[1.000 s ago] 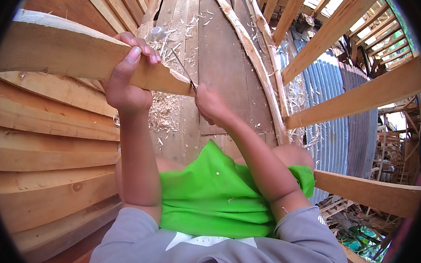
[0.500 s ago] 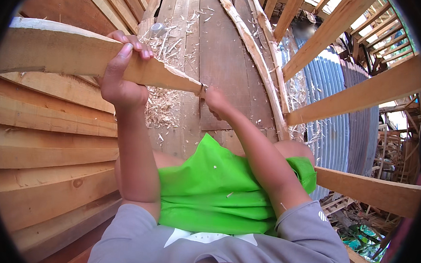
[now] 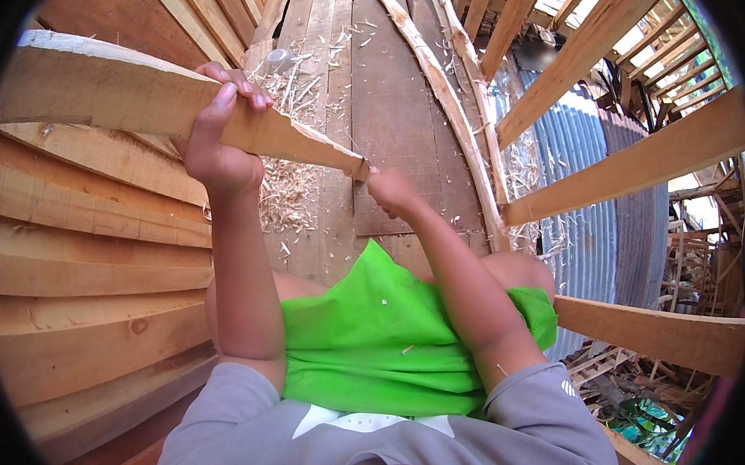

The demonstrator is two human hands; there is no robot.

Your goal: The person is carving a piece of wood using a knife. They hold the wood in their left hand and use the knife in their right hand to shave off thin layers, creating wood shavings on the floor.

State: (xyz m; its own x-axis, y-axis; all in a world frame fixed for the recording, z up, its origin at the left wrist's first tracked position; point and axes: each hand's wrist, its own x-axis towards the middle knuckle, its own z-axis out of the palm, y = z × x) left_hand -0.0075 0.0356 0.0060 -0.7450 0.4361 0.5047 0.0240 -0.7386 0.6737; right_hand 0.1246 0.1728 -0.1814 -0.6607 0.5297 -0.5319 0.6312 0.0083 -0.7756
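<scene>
A long pale plank [image 3: 110, 88] reaches in from the left edge and narrows to a slim end near the middle of the picture. My left hand [image 3: 224, 145] is closed around it, thumb on the near face and fingers over the upper edge. At the slim end, my right hand [image 3: 393, 191] is a closed fist. A small dark bit shows between that fist and the wood; what the fist holds is mostly hidden. The plank's upper edge looks freshly cut.
Wood shavings [image 3: 288, 196] lie heaped on the board floor [image 3: 390, 132], near a clear cup [image 3: 278, 60]. Stacked planks [image 3: 94, 235] line the left side. Two long peeled poles [image 3: 436, 72] lie to the right, beside upright timbers [image 3: 636, 179] and corrugated metal sheets [image 3: 582, 168].
My right hand and the plank's slim end have shifted slightly to the right and down. My left hand keeps its grip on the plank.
</scene>
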